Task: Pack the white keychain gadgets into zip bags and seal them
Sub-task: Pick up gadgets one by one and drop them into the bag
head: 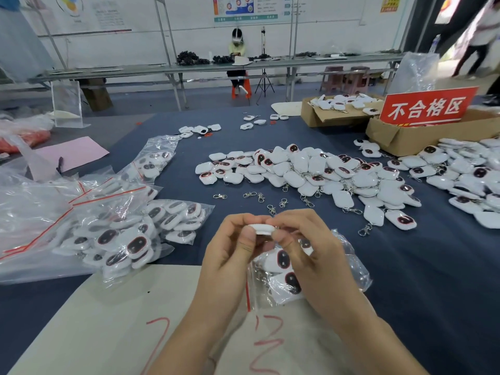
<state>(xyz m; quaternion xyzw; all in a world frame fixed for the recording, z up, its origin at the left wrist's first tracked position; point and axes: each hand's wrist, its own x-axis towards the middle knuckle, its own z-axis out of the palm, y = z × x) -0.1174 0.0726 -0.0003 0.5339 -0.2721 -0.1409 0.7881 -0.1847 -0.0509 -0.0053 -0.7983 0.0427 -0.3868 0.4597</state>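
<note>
Head view: we look down on both hands meeting just above a part-filled bag at the near edge of the table [433, 280].
Left hand [232, 244]: thumb and curled fingers pinch one end of a single white gadget [261, 229]. We take this to be for steadying it.
Right hand [305, 244]: fingertips pinch the other end of the same gadget, the wrist lying over the bag.
Held gadget: it sits edge-on to us between the two hands, raised off the cloth. It seems to be held up for a check or for turning before it goes in, though we cannot tell which.
Open zip bag [349, 266]: it lies flat under the hands with its red seal strip towards the left. At least two packed gadgets [282, 259] show through it, dark faces up. We judge it is kept close so the drop is short.
Loose pile [311, 169]: unpacked gadgets are heaped beyond the hands, within reach as stock.
Filled bags [151, 228]: these are stacked to the left, apart from the pile, so done work stays separate.
Spare clasps [259, 197]: these are scattered between the pile and the hands.
Red sign [424, 108]: it stands in a cardboard box at far right.
Step in hand: we judge that filling is under way and the bag is not yet sealed.
</note>
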